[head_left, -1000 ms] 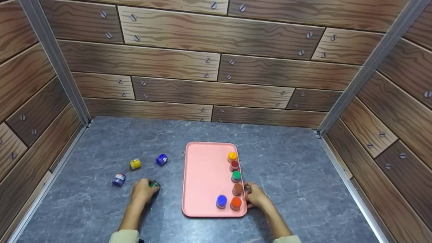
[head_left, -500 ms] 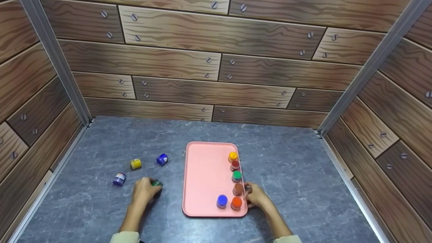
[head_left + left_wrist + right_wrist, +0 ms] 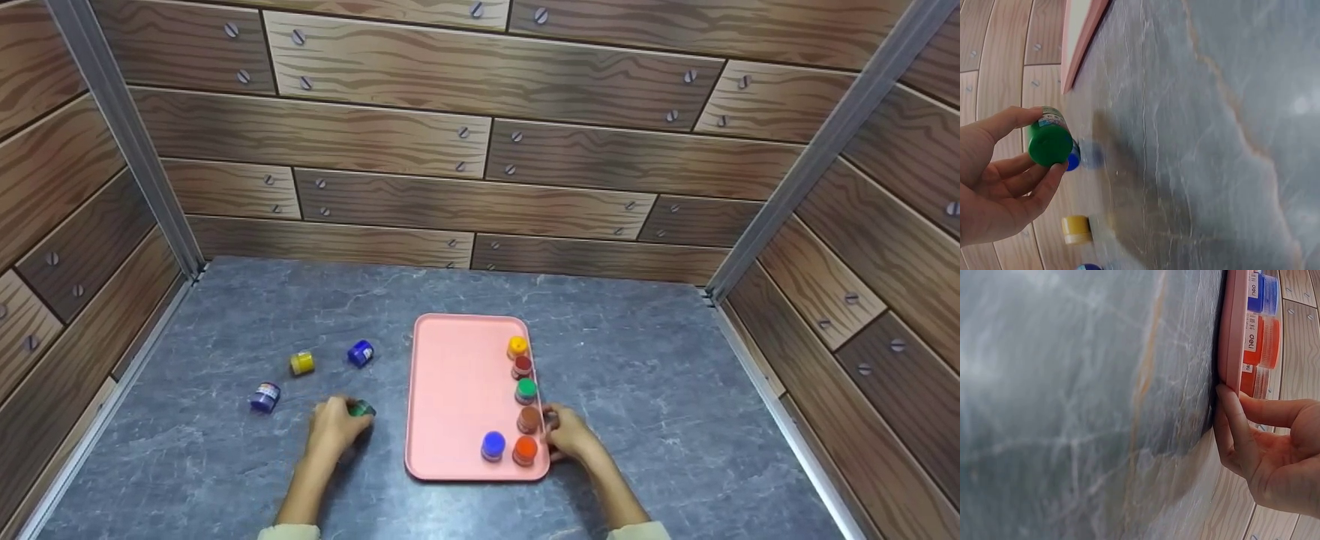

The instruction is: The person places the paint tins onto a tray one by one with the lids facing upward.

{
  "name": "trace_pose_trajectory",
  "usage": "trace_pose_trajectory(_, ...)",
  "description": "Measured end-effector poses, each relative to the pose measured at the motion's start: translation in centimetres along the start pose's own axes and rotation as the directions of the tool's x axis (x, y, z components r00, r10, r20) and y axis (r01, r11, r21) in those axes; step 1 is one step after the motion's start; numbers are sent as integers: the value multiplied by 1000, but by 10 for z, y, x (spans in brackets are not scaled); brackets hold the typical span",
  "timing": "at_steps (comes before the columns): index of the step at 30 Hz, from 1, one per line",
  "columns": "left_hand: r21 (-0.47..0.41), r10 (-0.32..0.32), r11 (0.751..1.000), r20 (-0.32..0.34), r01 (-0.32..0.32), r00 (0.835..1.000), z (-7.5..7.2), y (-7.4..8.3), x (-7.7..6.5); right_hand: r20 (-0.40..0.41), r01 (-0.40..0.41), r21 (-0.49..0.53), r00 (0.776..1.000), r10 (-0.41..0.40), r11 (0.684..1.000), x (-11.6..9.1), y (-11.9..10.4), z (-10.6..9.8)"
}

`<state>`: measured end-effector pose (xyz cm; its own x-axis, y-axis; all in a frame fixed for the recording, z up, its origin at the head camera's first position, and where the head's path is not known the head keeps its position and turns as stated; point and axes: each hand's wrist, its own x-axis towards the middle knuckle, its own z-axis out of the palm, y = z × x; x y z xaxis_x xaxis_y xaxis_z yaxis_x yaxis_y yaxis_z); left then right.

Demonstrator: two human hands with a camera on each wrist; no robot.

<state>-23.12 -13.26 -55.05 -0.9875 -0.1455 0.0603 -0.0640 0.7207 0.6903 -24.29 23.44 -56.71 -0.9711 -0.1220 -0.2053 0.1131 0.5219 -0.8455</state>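
Observation:
A green paint jar [image 3: 363,409] is pinched between the thumb and fingers of my left hand [image 3: 334,426], left of the pink tray [image 3: 448,390]. The left wrist view shows the green lid [image 3: 1051,145] facing the camera, with the jar off the tabletop. My right hand [image 3: 571,435] grips the tray's right edge near its front corner. In the right wrist view, the thumb is on the rim [image 3: 1232,354] and the fingers are beneath it. Upright on the tray, nearest that hand, are a brown-lidded jar [image 3: 529,420] and an orange-red-lidded jar [image 3: 525,450].
More jars stand on the tray: blue-lidded [image 3: 493,445], green-lidded [image 3: 526,390], dark red-lidded [image 3: 521,366] and yellow-orange [image 3: 517,346]. On the grey table lie a yellow jar [image 3: 302,364], a blue jar [image 3: 361,353] and a purple jar [image 3: 265,397]. Wood-patterned walls [image 3: 480,150] enclose the table.
My left hand has moved to the right with the green jar, closer to the tray. The right hand stays at the tray's edge, and the other jars have not moved.

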Motion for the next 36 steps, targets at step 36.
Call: trace_pose_trajectory(36,-110,135,985,3,-134,991,29,41,-31,-1,9,-2,1000,-9,1000,-1,-1,0)
